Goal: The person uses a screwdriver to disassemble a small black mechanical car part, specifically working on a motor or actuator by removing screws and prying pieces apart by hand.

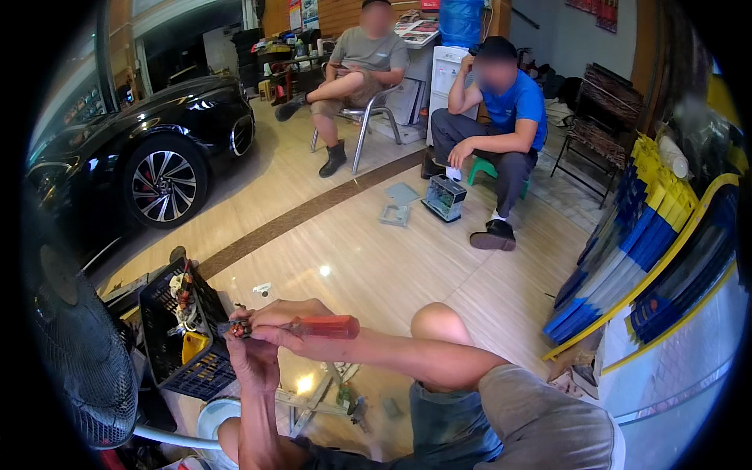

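Hands meet mid-scene: right hand [283, 319] clamped on orange-handled screwdriver [317, 327], left hand [249, 354] clasping small metal part [237, 330]; black plastic crate [182, 338] crowds left, open tiled floor [392, 266] beyond.

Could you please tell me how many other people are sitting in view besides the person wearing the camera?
2. One person in a grey shirt sits on a metal chair at the back; another in a blue shirt sits on a green stool to the right. Others may be hidden.

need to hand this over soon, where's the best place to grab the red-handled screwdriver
Grip the red-handled screwdriver by its handle's free right end, coming from the right. It lies level, tip pointing left into the small part in the left hand, and the right hand covers the shaft end.
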The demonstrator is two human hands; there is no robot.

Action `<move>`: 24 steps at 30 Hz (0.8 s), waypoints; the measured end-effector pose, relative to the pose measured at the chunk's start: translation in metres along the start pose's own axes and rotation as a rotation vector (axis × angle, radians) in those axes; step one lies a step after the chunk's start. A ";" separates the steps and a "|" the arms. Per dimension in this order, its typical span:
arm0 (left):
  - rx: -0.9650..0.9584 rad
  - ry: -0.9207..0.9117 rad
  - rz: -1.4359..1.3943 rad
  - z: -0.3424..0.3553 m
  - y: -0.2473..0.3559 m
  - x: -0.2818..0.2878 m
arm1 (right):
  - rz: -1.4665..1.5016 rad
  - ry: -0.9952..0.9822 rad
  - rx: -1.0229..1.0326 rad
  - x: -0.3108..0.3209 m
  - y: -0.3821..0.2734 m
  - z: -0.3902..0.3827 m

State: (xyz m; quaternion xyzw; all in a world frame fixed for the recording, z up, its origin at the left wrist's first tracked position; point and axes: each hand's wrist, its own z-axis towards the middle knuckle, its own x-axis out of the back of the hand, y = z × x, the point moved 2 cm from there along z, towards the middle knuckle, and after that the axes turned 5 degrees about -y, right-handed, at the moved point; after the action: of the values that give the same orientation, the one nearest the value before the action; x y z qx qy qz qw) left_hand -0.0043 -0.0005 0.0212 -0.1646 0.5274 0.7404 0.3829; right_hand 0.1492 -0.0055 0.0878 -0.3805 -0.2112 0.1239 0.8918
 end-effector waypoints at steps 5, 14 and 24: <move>0.002 0.021 0.001 0.000 -0.001 -0.003 | -0.059 0.008 0.004 0.002 -0.001 -0.001; 0.028 0.058 0.117 0.003 -0.001 0.001 | -0.082 -0.018 -0.110 0.005 0.008 0.000; 0.036 0.116 0.160 0.009 -0.001 -0.010 | -0.092 -0.001 -0.169 0.008 0.005 0.000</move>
State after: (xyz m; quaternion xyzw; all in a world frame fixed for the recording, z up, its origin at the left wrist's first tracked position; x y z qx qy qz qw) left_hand 0.0041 0.0035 0.0305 -0.1576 0.5733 0.7483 0.2941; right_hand 0.1559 0.0011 0.0859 -0.4442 -0.2386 0.0646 0.8611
